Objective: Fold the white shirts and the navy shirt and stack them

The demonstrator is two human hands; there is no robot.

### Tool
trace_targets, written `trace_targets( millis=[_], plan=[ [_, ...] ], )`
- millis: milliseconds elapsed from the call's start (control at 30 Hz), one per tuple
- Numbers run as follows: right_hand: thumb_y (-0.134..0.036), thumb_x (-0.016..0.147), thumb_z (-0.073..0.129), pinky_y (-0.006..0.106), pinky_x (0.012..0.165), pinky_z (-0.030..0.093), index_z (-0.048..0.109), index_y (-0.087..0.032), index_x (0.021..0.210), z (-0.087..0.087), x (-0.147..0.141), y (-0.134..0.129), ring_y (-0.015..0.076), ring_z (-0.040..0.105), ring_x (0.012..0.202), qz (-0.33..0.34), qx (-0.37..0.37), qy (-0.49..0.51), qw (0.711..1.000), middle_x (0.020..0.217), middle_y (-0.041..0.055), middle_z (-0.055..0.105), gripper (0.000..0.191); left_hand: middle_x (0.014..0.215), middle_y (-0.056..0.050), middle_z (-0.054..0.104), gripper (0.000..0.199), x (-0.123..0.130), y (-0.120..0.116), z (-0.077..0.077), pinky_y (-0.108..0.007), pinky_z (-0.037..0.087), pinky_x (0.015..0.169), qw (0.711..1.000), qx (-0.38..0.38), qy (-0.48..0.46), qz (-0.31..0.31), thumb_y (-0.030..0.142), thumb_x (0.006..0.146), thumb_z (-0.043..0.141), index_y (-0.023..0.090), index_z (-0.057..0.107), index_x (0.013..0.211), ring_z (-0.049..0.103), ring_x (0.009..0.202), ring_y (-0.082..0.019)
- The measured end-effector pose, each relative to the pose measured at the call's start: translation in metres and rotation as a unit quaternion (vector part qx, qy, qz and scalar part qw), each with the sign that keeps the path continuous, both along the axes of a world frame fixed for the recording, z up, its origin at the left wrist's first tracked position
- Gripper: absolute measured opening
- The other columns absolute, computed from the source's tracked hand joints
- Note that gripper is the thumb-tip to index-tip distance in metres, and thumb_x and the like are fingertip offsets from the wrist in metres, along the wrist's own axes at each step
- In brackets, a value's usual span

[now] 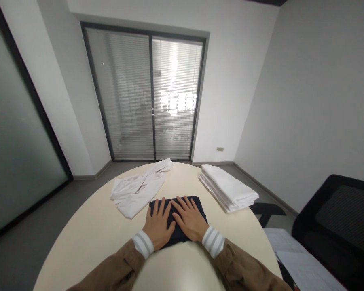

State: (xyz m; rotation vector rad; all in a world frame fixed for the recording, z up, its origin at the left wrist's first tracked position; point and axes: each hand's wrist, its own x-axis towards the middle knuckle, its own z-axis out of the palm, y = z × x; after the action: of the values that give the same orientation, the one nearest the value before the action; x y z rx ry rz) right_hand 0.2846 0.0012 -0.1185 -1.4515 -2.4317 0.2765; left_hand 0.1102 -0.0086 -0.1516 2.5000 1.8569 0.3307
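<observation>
A dark navy folded cloth (177, 234) lies in front of me near the middle of the round table. My left hand (159, 224) rests palm down on its left half, fingers stretched out. On the right half my right hand (190, 220) lies flat too, fingers spread. The two hands nearly meet at the cloth's middle and hide much of it. Whether the cloth is a garment I cannot tell.
A crumpled white cloth (139, 190) with brownish marks lies at the table's back left. A stack of folded white fabric (226, 188) sits at the right edge of the cream table (91, 238). Beyond it stands a black chair (336, 226) with papers (303, 258) on its seat.
</observation>
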Motion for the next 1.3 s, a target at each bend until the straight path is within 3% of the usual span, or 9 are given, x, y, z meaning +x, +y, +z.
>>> trace_targets(
  millis=[167, 467, 567, 667, 800, 900, 1033, 1200, 1300],
  plan=[
    [-0.051, 0.101, 0.036, 0.058, 0.121, 0.011, 0.038, -0.035, 0.152, -0.016, 0.003, 0.003, 0.0334, 0.019, 0.151, -0.053, -0.002, 0.009, 0.999, 0.162, 0.0022, 0.032, 0.055, 0.164, -0.013, 0.02, 0.068, 0.002, -0.001, 0.004, -0.064, 0.02, 0.116, 1.0, -0.026, -0.011, 0.013, 0.045, 0.094, 0.043, 0.018, 0.032, 0.156, 0.015, 0.15, -0.041],
    [-0.061, 0.092, 0.048, 0.058, 0.12, 0.007, 0.049, -0.032, 0.147, -0.032, 0.004, 0.014, 0.036, 0.026, 0.148, -0.127, -0.009, 0.108, 0.986, 0.158, 0.0075, 0.04, 0.062, 0.164, -0.014, 0.022, 0.079, -0.002, -0.002, -0.001, -0.075, 0.017, 0.109, 0.994, -0.028, -0.101, -0.008, 0.062, 0.084, 0.058, 0.031, 0.037, 0.153, 0.013, 0.149, -0.049],
    [-0.062, 0.091, 0.049, 0.057, 0.12, 0.009, 0.05, -0.031, 0.145, -0.036, 0.006, 0.017, 0.0353, 0.025, 0.148, -0.128, -0.009, 0.117, 0.985, 0.158, 0.0076, 0.04, 0.063, 0.164, -0.016, 0.022, 0.081, -0.002, -0.004, -0.001, -0.071, 0.017, 0.111, 0.995, -0.02, -0.102, -0.007, 0.062, 0.083, 0.06, 0.03, 0.038, 0.153, 0.013, 0.149, -0.048],
    [-0.062, 0.089, 0.052, 0.058, 0.119, 0.012, 0.048, -0.025, 0.147, -0.039, 0.013, 0.02, 0.0377, 0.021, 0.15, -0.207, -0.013, 0.144, 0.968, 0.159, 0.0123, 0.036, 0.069, 0.163, -0.018, 0.022, 0.081, -0.004, -0.003, -0.006, -0.068, 0.017, 0.114, 0.993, -0.012, -0.114, -0.014, 0.064, 0.083, 0.058, 0.027, 0.038, 0.153, 0.013, 0.149, -0.047],
    [-0.057, 0.086, 0.056, 0.061, 0.119, 0.011, 0.048, -0.018, 0.145, -0.045, 0.032, 0.03, 0.0399, 0.027, 0.147, -0.256, -0.026, 0.174, 0.95, 0.151, 0.0189, 0.045, 0.072, 0.163, -0.024, 0.019, 0.074, -0.008, 0.007, -0.022, -0.061, 0.021, 0.117, 0.982, 0.033, -0.186, 0.021, 0.057, 0.091, 0.049, 0.012, 0.043, 0.15, 0.007, 0.15, -0.045],
    [-0.047, 0.083, 0.061, 0.054, 0.121, 0.02, 0.051, -0.018, 0.139, -0.049, 0.046, 0.04, 0.0335, 0.043, 0.138, -0.183, -0.002, 0.261, 0.948, 0.14, 0.0164, 0.054, 0.064, 0.161, -0.027, 0.021, 0.07, -0.014, 0.02, -0.037, -0.058, 0.025, 0.117, 0.964, 0.058, -0.253, 0.066, 0.048, 0.091, 0.051, 0.005, 0.042, 0.145, 0.013, 0.15, -0.043],
    [-0.035, 0.076, 0.065, 0.046, 0.112, 0.039, 0.057, -0.023, 0.127, -0.044, 0.057, 0.047, 0.0273, 0.054, 0.125, -0.119, -0.007, 0.39, 0.913, 0.131, 0.009, 0.06, 0.053, 0.154, -0.024, 0.037, 0.067, -0.023, 0.034, -0.044, -0.055, 0.027, 0.119, 0.939, 0.078, -0.328, 0.062, 0.043, 0.086, 0.057, 0.01, 0.04, 0.142, 0.027, 0.148, -0.038],
    [-0.036, 0.079, 0.069, 0.047, 0.107, 0.044, 0.061, -0.025, 0.118, -0.026, 0.06, 0.042, 0.0276, 0.059, 0.117, -0.08, -0.016, 0.487, 0.87, 0.124, 0.0074, 0.065, 0.042, 0.152, -0.027, 0.038, 0.085, -0.032, 0.041, -0.033, -0.05, 0.03, 0.118, 0.87, 0.036, -0.479, 0.113, 0.045, 0.079, 0.069, 0.009, 0.03, 0.146, 0.035, 0.144, -0.035],
    [-0.042, 0.076, 0.074, 0.048, 0.112, 0.04, 0.06, -0.025, 0.121, -0.022, 0.062, 0.04, 0.0287, 0.056, 0.124, -0.077, 0.025, 0.541, 0.837, 0.129, 0.0094, 0.063, 0.049, 0.143, -0.024, 0.051, 0.078, -0.033, 0.041, -0.022, -0.05, 0.034, 0.115, 0.814, -0.01, -0.57, 0.111, 0.048, 0.073, 0.076, 0.012, 0.046, 0.135, 0.046, 0.137, -0.035]
  ],
)
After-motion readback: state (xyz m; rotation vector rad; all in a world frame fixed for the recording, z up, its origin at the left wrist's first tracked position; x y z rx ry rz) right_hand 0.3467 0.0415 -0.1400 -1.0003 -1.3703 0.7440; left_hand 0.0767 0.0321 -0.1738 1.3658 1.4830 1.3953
